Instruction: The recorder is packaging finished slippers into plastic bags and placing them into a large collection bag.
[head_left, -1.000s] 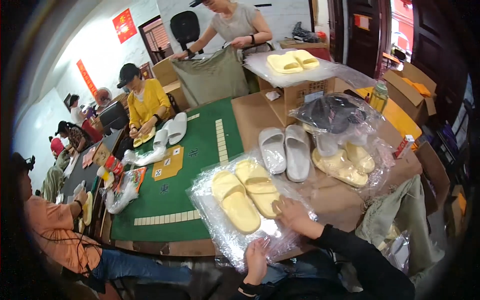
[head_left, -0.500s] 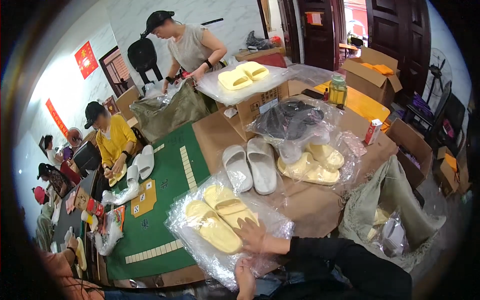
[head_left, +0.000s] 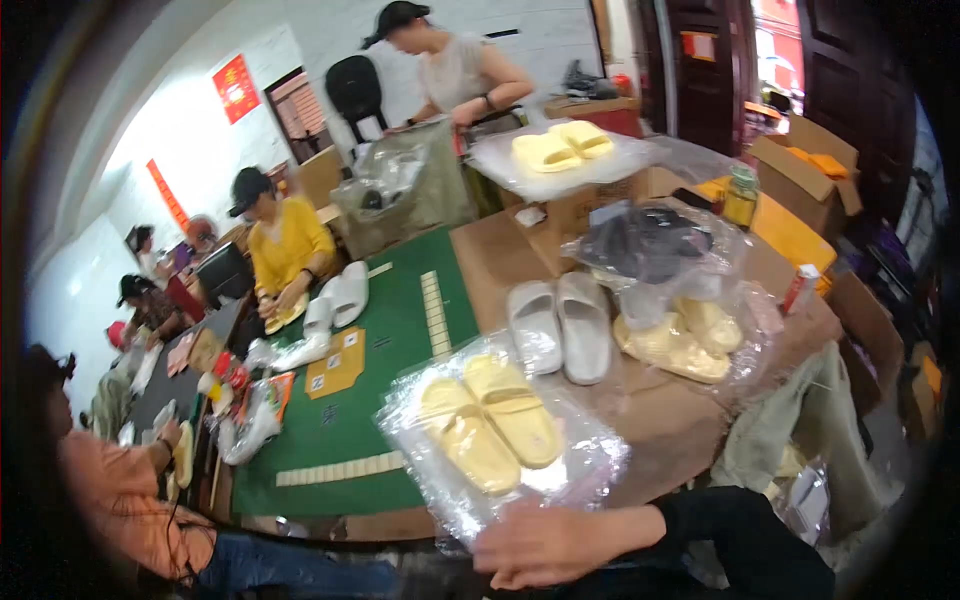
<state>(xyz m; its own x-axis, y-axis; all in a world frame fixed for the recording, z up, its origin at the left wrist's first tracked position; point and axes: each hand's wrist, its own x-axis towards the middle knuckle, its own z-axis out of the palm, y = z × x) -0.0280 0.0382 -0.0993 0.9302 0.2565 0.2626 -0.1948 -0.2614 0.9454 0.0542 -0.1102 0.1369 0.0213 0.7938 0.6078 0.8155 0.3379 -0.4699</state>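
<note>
A pair of pale yellow slippers (head_left: pixel 485 465) lies on or inside a layer of clear plastic (head_left: pixel 585 455) at the near edge of the desk (head_left: pixel 655 430), just beyond the right hand (head_left: pixel 545 545) and a little to its left. The two slippers sit side by side, almost parallel, their long axes slanting away from that hand and leftward; the strapped toe ends point away from it, and the plain heel ends face back toward it. The right hand is blurred, with its fingers reaching left across the plastic's near edge, and I cannot tell whether they grasp it or merely pass over it. The left hand cannot be made out, so its state cannot be told either. Farther ahead of the right hand, a grey pair of slippers (head_left: pixel 587 340) stands lengthwise away from it; to the right of these are more yellow slippers in clear wrapping (head_left: pixel 668 350), near a bagged dark bundle (head_left: pixel 640 243). A green mat (head_left: pixel 400 375) with a row of pale tiles (head_left: pixel 340 468) spreads ahead and to the left of the hand, while a greenish sack (head_left: pixel 825 425) slumps to its right, beyond the black sleeve (head_left: pixel 740 535).
</note>
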